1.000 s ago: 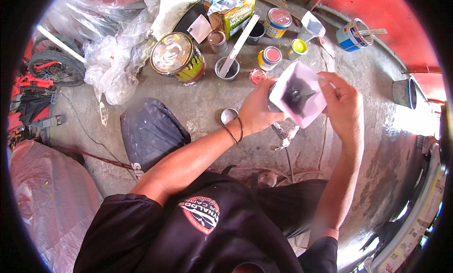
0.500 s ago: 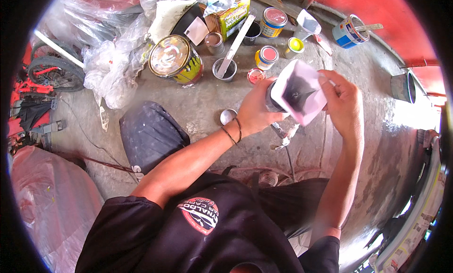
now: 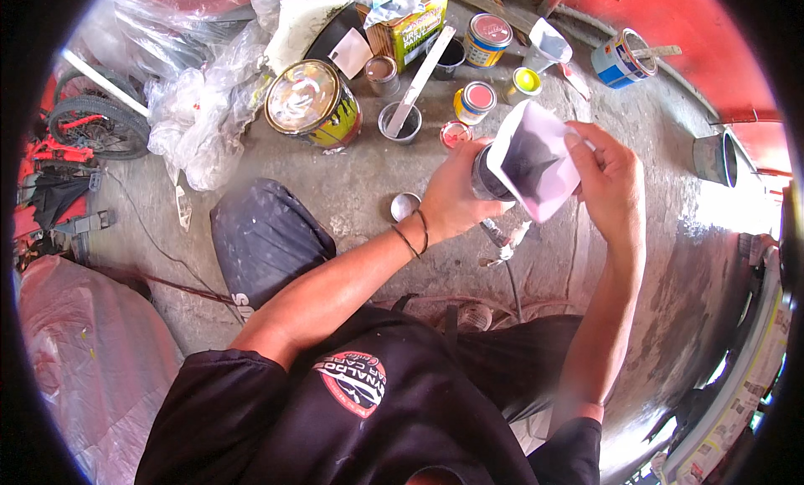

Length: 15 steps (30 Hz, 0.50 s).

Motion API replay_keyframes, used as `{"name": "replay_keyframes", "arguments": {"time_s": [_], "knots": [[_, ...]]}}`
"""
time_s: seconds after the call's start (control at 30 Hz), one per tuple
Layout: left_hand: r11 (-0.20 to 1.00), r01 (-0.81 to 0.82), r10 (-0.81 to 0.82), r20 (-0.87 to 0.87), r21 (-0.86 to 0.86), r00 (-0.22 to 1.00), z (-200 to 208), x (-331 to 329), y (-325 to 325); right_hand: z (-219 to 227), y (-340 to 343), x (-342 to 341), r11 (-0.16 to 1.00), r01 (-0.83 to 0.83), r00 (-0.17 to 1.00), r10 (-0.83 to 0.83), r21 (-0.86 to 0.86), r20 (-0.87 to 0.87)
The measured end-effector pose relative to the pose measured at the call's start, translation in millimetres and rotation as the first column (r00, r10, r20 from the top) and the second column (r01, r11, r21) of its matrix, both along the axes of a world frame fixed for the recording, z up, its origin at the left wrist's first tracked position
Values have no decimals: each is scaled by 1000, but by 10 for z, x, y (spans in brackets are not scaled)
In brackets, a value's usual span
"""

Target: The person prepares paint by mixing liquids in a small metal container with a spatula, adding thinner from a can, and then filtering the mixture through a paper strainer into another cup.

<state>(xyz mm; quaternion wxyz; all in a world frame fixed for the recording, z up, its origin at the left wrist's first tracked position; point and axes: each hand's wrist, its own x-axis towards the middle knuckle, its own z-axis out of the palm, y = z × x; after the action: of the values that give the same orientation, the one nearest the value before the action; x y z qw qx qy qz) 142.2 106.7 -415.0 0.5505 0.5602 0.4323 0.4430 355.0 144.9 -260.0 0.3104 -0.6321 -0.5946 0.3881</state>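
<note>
My left hand (image 3: 456, 188) is wrapped round a dark cup (image 3: 487, 177), held up in front of my knees. A white paper cone strainer (image 3: 554, 196) with a grey mesh middle sits at the cup's mouth, tilted with its wide opening toward me. Its right rim is pinched between the thumb and fingers of my right hand (image 3: 611, 171). Below the cup shows part of a metal spray gun (image 3: 505, 244) with a hose running down; whether it joins the cup is hidden. A small round lid (image 3: 404, 206) lies on the floor beside my left wrist.
Beyond my hands stand a large paint can (image 3: 303, 100), a cup with a mixing stick (image 3: 400, 123), small red (image 3: 475, 101) and yellow (image 3: 524, 83) paint cans, and a blue-white can (image 3: 622, 59). Plastic sheeting (image 3: 205, 125) and a bicycle wheel (image 3: 100, 125) are at left.
The strainer tips very slightly, its opening now showing a little differently. Both hands keep their hold, and my view has shifted a little.
</note>
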Motion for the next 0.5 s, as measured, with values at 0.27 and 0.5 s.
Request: {"name": "replay_keyframes", "arguments": {"time_s": [0.27,0.5], "knots": [[999,-17,20,-65,50,998,-2,-10,3,16,18,-18,999,-23,997,25,-25,68],[998,-17,21,-53,64,998,-1,-31,2,-52,28,-17,999,-6,1000,7,-36,12]]}}
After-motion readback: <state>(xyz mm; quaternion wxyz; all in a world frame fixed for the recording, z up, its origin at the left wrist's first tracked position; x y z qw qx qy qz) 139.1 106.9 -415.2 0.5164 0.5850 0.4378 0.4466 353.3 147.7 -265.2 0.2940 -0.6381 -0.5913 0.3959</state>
